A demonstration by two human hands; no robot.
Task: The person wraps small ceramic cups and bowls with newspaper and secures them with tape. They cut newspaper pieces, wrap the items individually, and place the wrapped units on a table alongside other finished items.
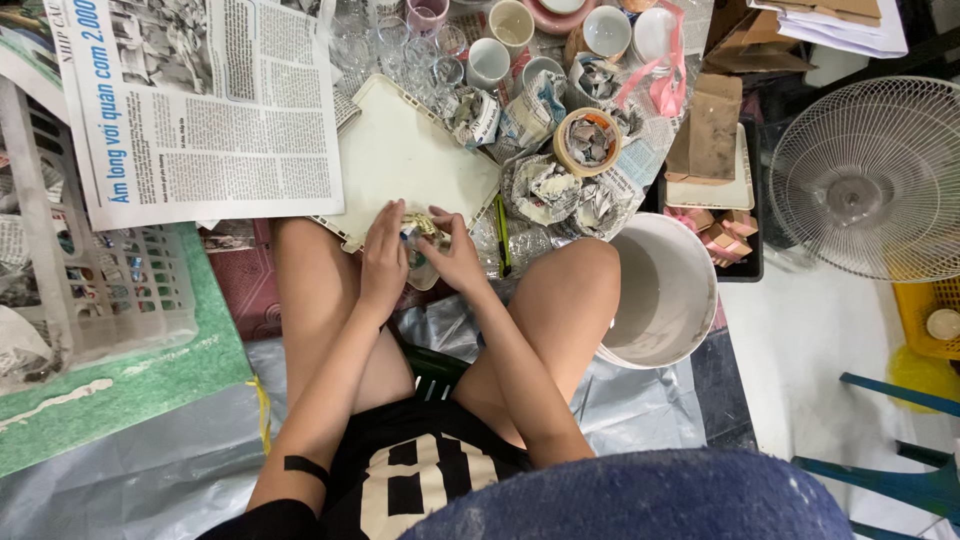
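Observation:
My left hand [384, 252] and my right hand [453, 250] meet over a small object wrapped in crumpled newspaper [420, 232], each gripping a side of it. They hover between my knees, just at the near edge of a white plastic tray [400, 150]. What the paper covers is hidden, apart from a pale rim below the hands.
Several paper-stuffed cups [585, 140] and plain mugs [489, 60] stand beyond the tray, with small glasses [400, 40]. A newspaper stack [200, 100] lies left, a white bucket [665, 290] by my right knee, a fan [870, 175] far right, a green pen [502, 235].

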